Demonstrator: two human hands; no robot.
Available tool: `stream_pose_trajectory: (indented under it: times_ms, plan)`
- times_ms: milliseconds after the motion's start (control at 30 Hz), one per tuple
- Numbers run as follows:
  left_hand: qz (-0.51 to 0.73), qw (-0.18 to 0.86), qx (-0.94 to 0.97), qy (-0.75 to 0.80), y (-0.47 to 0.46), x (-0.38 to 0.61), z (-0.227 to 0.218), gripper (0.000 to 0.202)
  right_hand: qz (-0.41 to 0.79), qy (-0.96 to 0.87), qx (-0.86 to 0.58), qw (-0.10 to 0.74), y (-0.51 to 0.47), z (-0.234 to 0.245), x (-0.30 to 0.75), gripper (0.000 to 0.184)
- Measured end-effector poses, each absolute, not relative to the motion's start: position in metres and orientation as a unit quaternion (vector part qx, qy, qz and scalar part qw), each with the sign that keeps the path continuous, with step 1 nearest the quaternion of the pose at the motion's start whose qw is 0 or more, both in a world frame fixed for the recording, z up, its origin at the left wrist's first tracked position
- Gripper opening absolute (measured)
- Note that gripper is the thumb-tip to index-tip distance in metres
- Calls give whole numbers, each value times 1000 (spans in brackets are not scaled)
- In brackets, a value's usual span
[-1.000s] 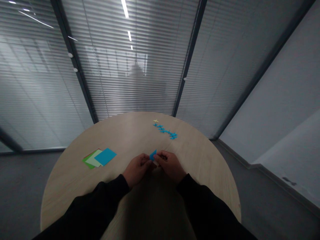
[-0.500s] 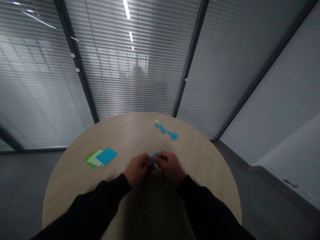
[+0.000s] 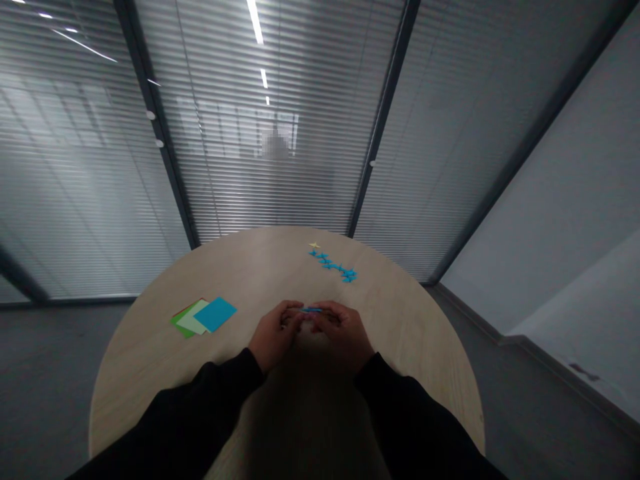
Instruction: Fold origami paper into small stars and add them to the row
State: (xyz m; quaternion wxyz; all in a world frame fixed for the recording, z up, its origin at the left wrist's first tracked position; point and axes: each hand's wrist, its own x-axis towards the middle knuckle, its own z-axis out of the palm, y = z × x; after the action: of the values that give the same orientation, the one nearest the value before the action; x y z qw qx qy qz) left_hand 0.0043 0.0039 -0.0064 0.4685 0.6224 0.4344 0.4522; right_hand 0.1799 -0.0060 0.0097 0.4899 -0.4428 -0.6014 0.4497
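Between my two hands is a small piece of folded blue paper (image 3: 311, 310), seen nearly edge-on as a thin strip. My left hand (image 3: 277, 333) pinches its left end, and my right hand (image 3: 343, 332) pinches the right end. The fingers hide most of the paper, so its folds cannot be made out. Past my hands, a row of several small blue folded paper stars (image 3: 327, 263) runs across the table, with one pale yellow paper star (image 3: 314, 245) at its far end.
A fanned stack of paper squares lies left of my hands: a blue sheet (image 3: 216, 315) on top, then a pale green sheet (image 3: 193, 321) and a brighter green sheet (image 3: 181, 327). Everything rests on a round wooden table (image 3: 410, 333). Blinds (image 3: 280, 193) hang behind it.
The blue paper has turned from showing a tilted face to lying flat, almost edge-on. My fingers have shifted slightly around it. The view has tilted a little; the stars and sheets stay put.
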Motion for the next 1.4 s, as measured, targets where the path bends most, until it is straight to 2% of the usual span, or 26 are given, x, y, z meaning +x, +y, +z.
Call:
stream_pose_trajectory:
  times_ms: [167,300,500,667,867,1067,1167,1400]
  plan:
    - [496,583,497,409,6,6,-4,44,371,-682,-422,468,-9,12,183,37]
    - [490,584,503,407,4,6,-2,49,317,-698,-455,453,-8,11,181,29]
    - [458,593,544,377,2,5,0,50,301,-724,-431,446,-5,3,180,31]
    - [445,572,567,392,1,3,2,45,272,-746,-426,434,-4,0,182,33]
    - [445,478,625,428,0,4,-1,39,262,-722,-463,443,-5,2,178,24]
    - [424,421,664,450,-2,4,-2,37,257,-695,-496,452,-5,1,177,31]
    - [417,396,682,450,-2,3,-1,35,227,-701,-503,451,-6,2,177,27]
    - [416,398,685,446,0,4,-1,29,149,-706,-508,469,-7,-2,170,20]
